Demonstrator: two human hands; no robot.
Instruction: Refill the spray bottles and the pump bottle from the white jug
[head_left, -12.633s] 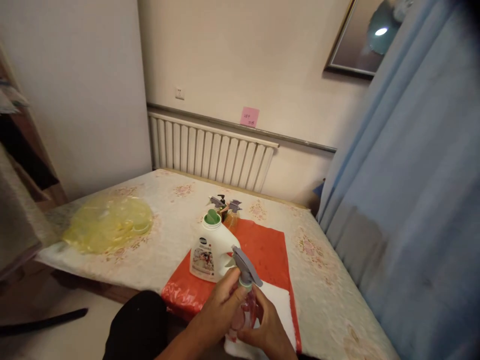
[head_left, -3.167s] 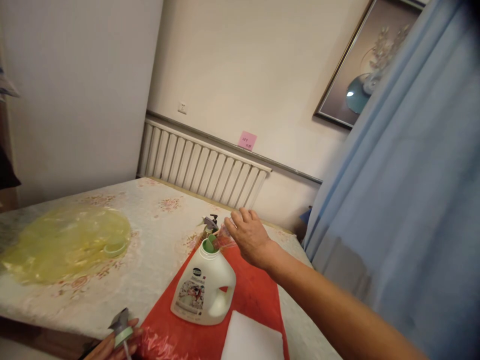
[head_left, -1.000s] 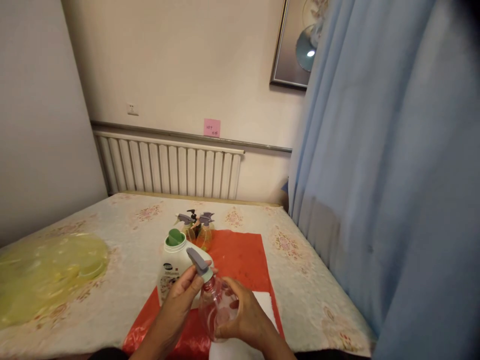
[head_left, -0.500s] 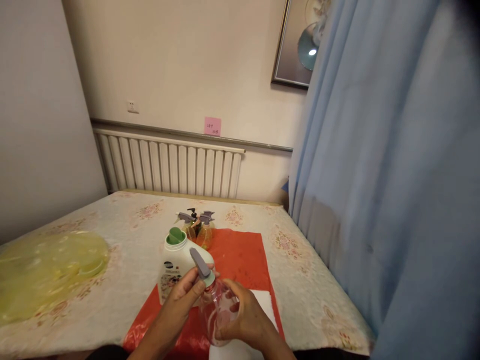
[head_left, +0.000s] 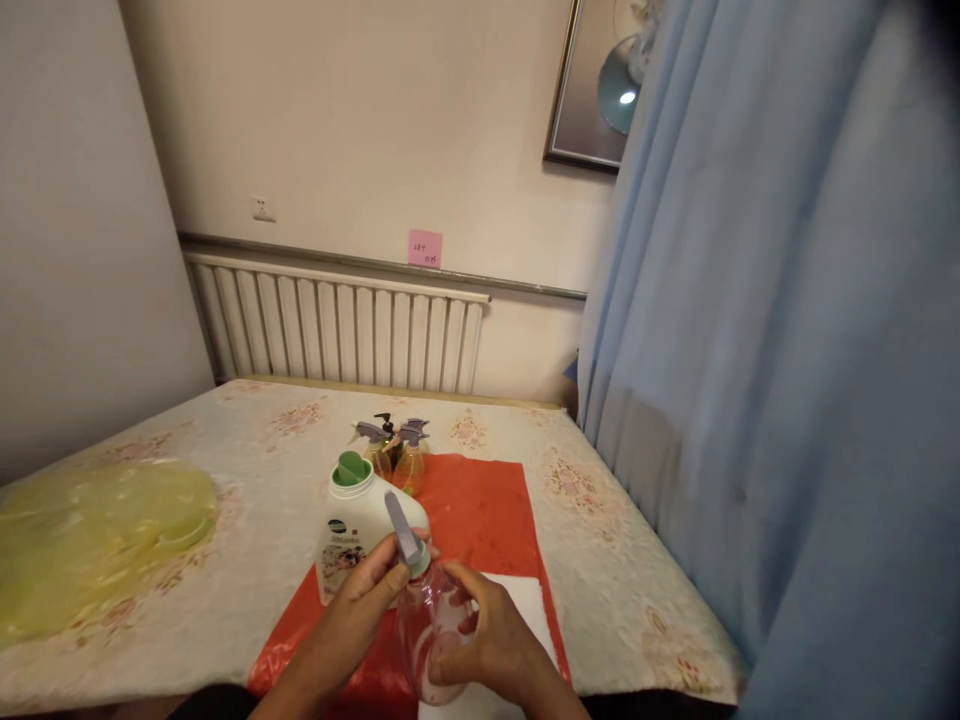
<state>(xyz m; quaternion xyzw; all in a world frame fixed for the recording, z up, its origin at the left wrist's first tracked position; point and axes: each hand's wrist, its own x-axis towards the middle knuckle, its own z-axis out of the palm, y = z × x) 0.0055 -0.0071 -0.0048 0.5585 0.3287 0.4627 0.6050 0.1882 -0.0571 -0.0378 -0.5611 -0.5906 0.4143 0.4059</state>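
Note:
A clear pinkish spray bottle (head_left: 427, 625) with a grey trigger head and pale green collar is held between both hands, tilted slightly. My left hand (head_left: 371, 585) has its fingers closed about the collar below the trigger head (head_left: 403, 525). Wrapped round the side of the bottle's body is my right hand (head_left: 487, 635), thumb low on the near side. Just behind my left hand stands a white jug (head_left: 341, 525) with a green opening and a printed label. The bottle looks empty, and its far side is hidden by my right hand.
Several spray bottles (head_left: 409, 465) with grey and black heads cluster farther back. A red sheet (head_left: 480, 510) and white paper (head_left: 525, 600) lie on the flowered tablecloth (head_left: 600, 570). At left is a yellow translucent plastic piece (head_left: 97, 540); a blue curtain (head_left: 750, 300) hangs at right.
The grey trigger head has turned slightly and points a little more toward the right. Both hands keep nearly the same place on the bottle.

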